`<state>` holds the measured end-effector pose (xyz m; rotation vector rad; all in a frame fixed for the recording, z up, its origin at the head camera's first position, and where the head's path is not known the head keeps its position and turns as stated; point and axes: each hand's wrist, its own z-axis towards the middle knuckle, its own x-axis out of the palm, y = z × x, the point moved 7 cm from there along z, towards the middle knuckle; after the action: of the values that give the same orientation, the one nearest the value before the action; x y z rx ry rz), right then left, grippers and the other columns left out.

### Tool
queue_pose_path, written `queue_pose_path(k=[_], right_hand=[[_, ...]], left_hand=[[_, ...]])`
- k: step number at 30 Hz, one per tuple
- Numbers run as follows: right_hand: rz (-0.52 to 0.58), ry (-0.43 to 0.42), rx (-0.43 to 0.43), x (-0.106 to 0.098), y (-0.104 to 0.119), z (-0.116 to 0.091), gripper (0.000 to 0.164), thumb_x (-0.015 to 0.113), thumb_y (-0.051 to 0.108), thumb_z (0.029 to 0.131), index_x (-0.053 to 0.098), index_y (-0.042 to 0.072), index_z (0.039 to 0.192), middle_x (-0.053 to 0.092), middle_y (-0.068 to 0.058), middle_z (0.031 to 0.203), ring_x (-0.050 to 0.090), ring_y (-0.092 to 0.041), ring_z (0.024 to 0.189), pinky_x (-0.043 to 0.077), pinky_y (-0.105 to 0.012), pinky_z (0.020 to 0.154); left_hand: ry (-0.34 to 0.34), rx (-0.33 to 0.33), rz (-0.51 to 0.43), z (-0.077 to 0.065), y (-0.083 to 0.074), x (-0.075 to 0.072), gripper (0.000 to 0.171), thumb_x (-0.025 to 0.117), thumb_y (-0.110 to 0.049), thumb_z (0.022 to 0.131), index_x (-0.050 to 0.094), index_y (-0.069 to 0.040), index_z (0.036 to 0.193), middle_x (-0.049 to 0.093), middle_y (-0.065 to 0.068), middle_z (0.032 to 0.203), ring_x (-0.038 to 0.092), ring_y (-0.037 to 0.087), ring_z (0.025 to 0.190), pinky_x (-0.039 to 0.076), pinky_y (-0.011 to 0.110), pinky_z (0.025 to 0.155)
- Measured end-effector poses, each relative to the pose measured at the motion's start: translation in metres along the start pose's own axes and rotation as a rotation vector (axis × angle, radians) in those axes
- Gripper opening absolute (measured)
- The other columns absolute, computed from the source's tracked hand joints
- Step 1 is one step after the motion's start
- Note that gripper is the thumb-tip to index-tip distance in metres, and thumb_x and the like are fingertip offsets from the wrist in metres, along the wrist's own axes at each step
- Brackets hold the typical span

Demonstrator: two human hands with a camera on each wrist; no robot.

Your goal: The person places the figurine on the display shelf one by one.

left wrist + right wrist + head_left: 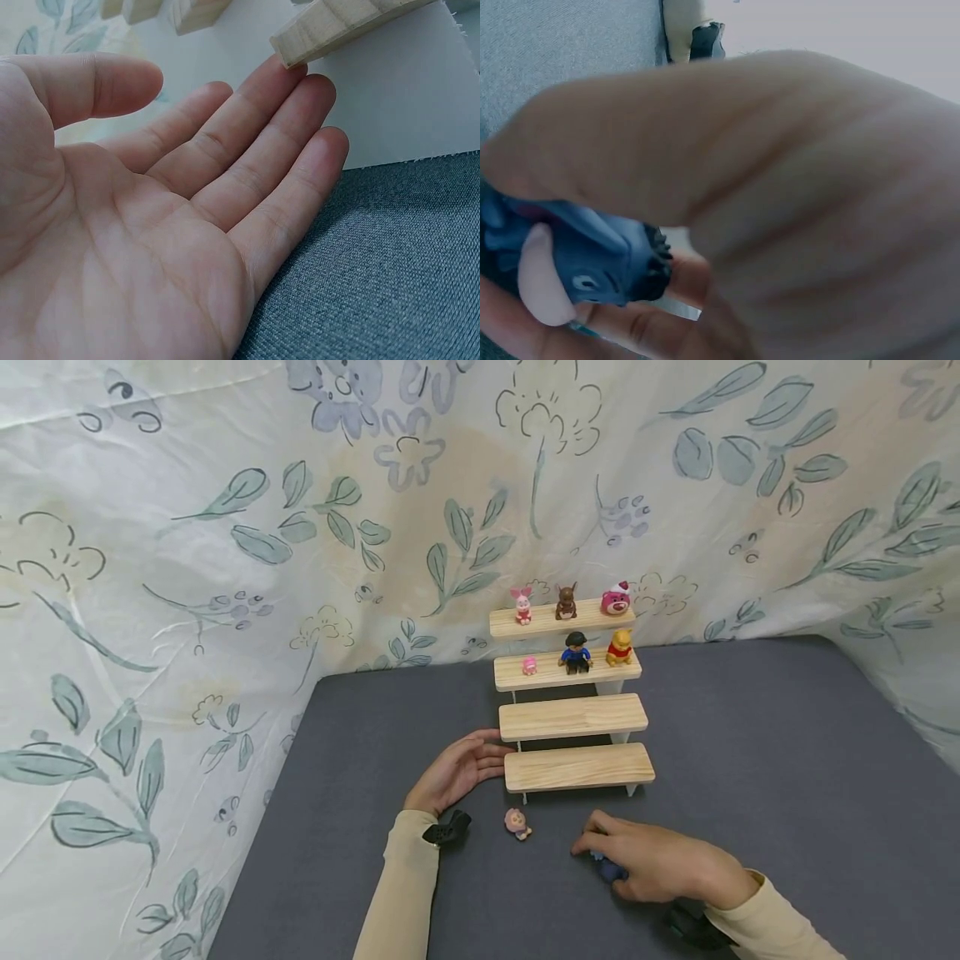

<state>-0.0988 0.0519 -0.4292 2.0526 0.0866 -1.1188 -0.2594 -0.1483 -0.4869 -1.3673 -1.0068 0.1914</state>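
Note:
My right hand (663, 858) grips a small blue donkey figurine (612, 871) low over the dark table. The right wrist view shows the donkey's pale snout, one eye and dark mane between thumb and fingers. My left hand (457, 772) lies palm up, its fingers extended at the left side of a wooden four-step display stand (577, 768). In the left wrist view, its fingertips are at the end of a wooden step (330, 34) and the white side panel. A small pink figurine (516, 822) lies in front of the stand.
On the top step are a pink piglet (522, 607), a brown kangaroo (566, 602) and a magenta bear (616, 600). One step down are a small pink figure (529, 666), a blue-shirted toy man (576, 653) and a yellow bear (619, 648). Floral cloth (225, 527) hangs behind.

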Motion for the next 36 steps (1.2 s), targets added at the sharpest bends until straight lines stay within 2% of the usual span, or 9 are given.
queue_pose_path(k=[7, 12, 19, 23, 29, 33, 36], right_hand=[[0.036, -0.006, -0.034, -0.001, 0.001, 0.001, 0.049, 0.073, 0.006, 0.090, 0.060, 0.025, 0.133, 0.052, 0.006, 0.123, 0.053, -0.001, 0.102, 0.050, -0.024, 0.081], [0.030, -0.047, -0.091, -0.004, 0.003, 0.003, 0.044, 0.069, 0.008, 0.093, 0.061, 0.025, 0.134, 0.055, 0.007, 0.125, 0.054, -0.001, 0.108, 0.053, -0.026, 0.088], [0.044, -0.095, -0.151, -0.008, 0.008, 0.003, 0.021, 0.068, 0.012, 0.096, 0.069, 0.026, 0.112, 0.059, 0.002, 0.128, 0.057, -0.007, 0.114, 0.054, -0.027, 0.088], [0.066, -0.115, -0.158, -0.011, 0.008, 0.004, 0.021, 0.068, 0.012, 0.097, 0.069, 0.025, 0.113, 0.059, -0.003, 0.132, 0.058, -0.011, 0.117, 0.055, -0.027, 0.086], [0.152, -0.131, -0.113, -0.014, 0.003, 0.006, 0.023, 0.068, 0.014, 0.097, 0.065, 0.021, 0.120, 0.055, 0.003, 0.125, 0.056, -0.002, 0.102, 0.054, -0.021, 0.078], [0.171, -0.153, -0.095, -0.017, 0.000, 0.006, 0.021, 0.069, 0.014, 0.097, 0.065, 0.021, 0.116, 0.054, 0.006, 0.116, 0.052, 0.002, 0.089, 0.051, -0.019, 0.073], [0.147, -0.175, -0.122, -0.019, 0.001, 0.006, 0.016, 0.069, 0.014, 0.097, 0.067, 0.022, 0.111, 0.056, 0.007, 0.111, 0.050, 0.003, 0.084, 0.049, -0.018, 0.070]], left_hand=[[0.015, -0.003, -0.002, 0.000, -0.001, 0.001, 0.041, 0.032, -0.021, 0.112, 0.037, -0.004, 0.150, 0.063, 0.009, 0.128, 0.063, 0.021, 0.121, 0.053, 0.034, 0.105], [0.022, 0.001, -0.001, -0.001, 0.000, 0.001, 0.041, 0.032, -0.020, 0.112, 0.037, -0.004, 0.149, 0.063, 0.009, 0.128, 0.063, 0.021, 0.121, 0.053, 0.034, 0.105], [0.010, 0.006, -0.001, 0.000, 0.000, 0.000, 0.036, 0.034, -0.020, 0.112, 0.045, -0.007, 0.143, 0.064, 0.009, 0.126, 0.064, 0.022, 0.120, 0.054, 0.034, 0.105], [0.009, 0.007, 0.003, 0.001, 0.000, 0.000, 0.036, 0.034, -0.021, 0.112, 0.045, -0.007, 0.143, 0.065, 0.009, 0.126, 0.064, 0.022, 0.120, 0.054, 0.034, 0.105], [0.004, 0.003, 0.006, 0.000, 0.000, -0.001, 0.042, 0.034, -0.022, 0.112, 0.039, -0.004, 0.149, 0.063, 0.009, 0.127, 0.063, 0.021, 0.120, 0.054, 0.034, 0.104], [0.002, 0.001, 0.002, 0.000, 0.001, -0.001, 0.043, 0.034, -0.022, 0.112, 0.037, -0.003, 0.151, 0.063, 0.009, 0.129, 0.063, 0.021, 0.121, 0.054, 0.034, 0.105], [0.003, 0.004, -0.004, -0.001, 0.000, 0.000, 0.043, 0.035, -0.021, 0.112, 0.038, -0.003, 0.150, 0.062, 0.010, 0.129, 0.063, 0.022, 0.122, 0.054, 0.034, 0.105]])
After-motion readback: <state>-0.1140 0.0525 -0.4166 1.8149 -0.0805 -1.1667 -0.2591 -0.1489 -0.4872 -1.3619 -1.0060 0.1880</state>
